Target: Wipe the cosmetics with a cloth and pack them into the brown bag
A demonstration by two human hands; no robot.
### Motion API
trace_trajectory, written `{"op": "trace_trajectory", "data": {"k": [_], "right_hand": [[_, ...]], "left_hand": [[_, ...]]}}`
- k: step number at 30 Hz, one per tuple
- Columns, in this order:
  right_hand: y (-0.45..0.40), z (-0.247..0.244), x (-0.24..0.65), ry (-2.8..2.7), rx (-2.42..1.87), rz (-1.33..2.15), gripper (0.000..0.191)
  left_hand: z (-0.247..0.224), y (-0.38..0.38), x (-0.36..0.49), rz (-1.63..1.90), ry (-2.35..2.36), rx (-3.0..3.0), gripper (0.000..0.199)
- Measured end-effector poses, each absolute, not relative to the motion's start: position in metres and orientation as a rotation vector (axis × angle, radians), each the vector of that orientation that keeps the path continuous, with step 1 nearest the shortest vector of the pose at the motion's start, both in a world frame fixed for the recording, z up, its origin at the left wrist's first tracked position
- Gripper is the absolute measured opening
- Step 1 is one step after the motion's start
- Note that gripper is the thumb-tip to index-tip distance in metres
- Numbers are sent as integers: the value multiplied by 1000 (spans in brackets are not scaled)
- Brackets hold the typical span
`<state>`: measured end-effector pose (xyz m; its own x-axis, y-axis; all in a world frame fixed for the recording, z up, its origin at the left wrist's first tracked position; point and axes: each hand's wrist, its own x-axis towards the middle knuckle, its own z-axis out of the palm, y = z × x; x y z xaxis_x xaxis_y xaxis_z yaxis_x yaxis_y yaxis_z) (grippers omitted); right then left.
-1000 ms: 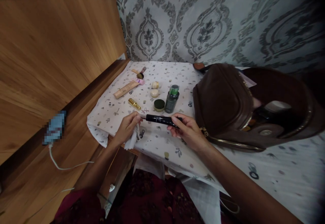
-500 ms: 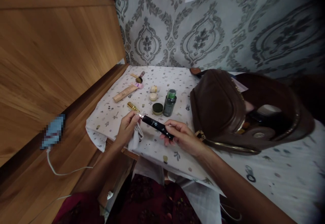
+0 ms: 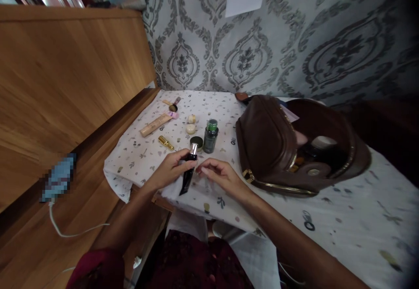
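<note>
My left hand (image 3: 174, 166) holds a black tube (image 3: 187, 176) with a silver cap, cap end up, near the front edge of the table. Just right of the tube is my right hand (image 3: 220, 174), its fingers curled and slightly apart with nothing visible between them. Beyond the hands stand a dark bottle with a green top (image 3: 211, 137) and a dark round jar (image 3: 196, 143), partly behind the tube's cap. A gold tube (image 3: 166, 142) lies to their left. A white cloth (image 3: 172, 192) is under my left hand, partly hidden.
An open brown bag (image 3: 262, 138) fills the table's right part. Two small jars (image 3: 190, 128), a beige tube (image 3: 155, 125) and a brush (image 3: 173, 107) lie farther back. A wooden panel (image 3: 81, 62) borders the left side, with a blurred blue object (image 3: 59, 177) on a white cable.
The black tube has swung from lying across between both hands to nearly upright in my left hand. My right hand has let go of it. The view has shifted slightly.
</note>
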<state>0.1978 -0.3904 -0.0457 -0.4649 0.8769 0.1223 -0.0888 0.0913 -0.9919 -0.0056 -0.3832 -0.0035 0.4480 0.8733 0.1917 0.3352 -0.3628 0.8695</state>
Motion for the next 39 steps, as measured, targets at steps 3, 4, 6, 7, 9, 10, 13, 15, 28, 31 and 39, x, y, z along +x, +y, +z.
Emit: {"op": "trace_trajectory", "data": {"k": [3, 4, 6, 7, 9, 10, 13, 15, 28, 31, 39], "right_hand": [[-390, -43, 199, -1387, -812, 1439, 43], [-390, -42, 200, -1351, -810, 1422, 45], [-388, -44, 200, -1348, -835, 1392, 42], [-387, -45, 201, -1368, -862, 1383, 40], [-384, -49, 201, -1402, -917, 1389, 37], [-383, -51, 201, -1405, -938, 1403, 38], [-380, -56, 201, -1391, -962, 1462, 41], [-380, -58, 200, -1399, -952, 1488, 41], [-382, -58, 202, -1443, -880, 1477, 33], [-383, -57, 202, -1465, -903, 1449, 34], [-380, -54, 207, -1474, -939, 1384, 39]], "left_hand": [[18, -377, -8, 585, 1011, 2323, 27], [21, -376, -7, 517, 1011, 2443, 24], [19, -375, -3, 391, 1045, 2631, 23], [15, -375, -1, 341, 1076, 2691, 24], [2, -375, 0, 317, 1128, 2731, 25], [-5, -375, -2, 376, 1157, 2709, 26], [-19, -375, -8, 762, 1369, 2463, 24], [-21, -376, -9, 1038, 1526, 2240, 25], [-59, -394, 22, 501, 1328, 2742, 41], [-59, -393, 11, 436, 1369, 2818, 42], [-53, -391, -12, 292, 1474, 2853, 30]]}}
